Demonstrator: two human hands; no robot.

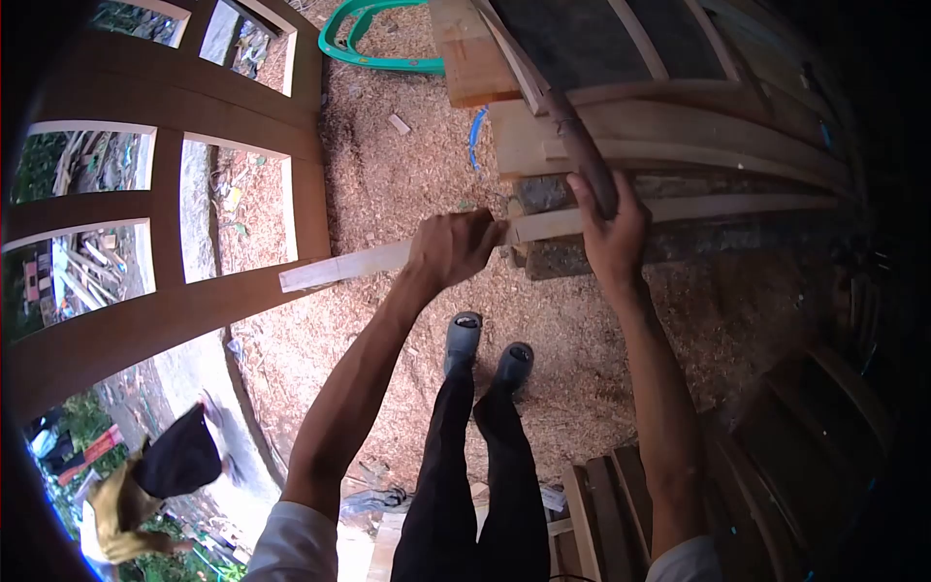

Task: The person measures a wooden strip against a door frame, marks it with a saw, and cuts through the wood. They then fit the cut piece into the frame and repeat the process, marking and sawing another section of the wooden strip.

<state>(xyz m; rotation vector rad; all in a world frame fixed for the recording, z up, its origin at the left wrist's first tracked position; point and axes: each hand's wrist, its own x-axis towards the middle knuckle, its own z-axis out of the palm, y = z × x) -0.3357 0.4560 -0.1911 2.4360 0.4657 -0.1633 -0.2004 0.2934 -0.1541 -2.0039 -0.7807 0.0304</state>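
Note:
My left hand (451, 247) is closed around a pale wooden strip (359, 267), whose left end lies over the bottom rail of a brown wooden frame (233, 296). To its right, the strip appears to run on across the edge of a timber stack, passing behind my right wrist. My right hand (616, 228) is closed round the lower end of a dark, round wooden stick (582, 145). That stick slants up and left over the boards, and what its far end joins cannot be made out. My feet stand below on the shavings.
Stacked boards (669, 131) lie at the upper right, beside a thick wood block (475, 58). A green plastic frame (383, 63) rests on the shaving-covered floor (388, 145). More timber (606, 504) is at lower right. Another person (145, 495) is outside at lower left.

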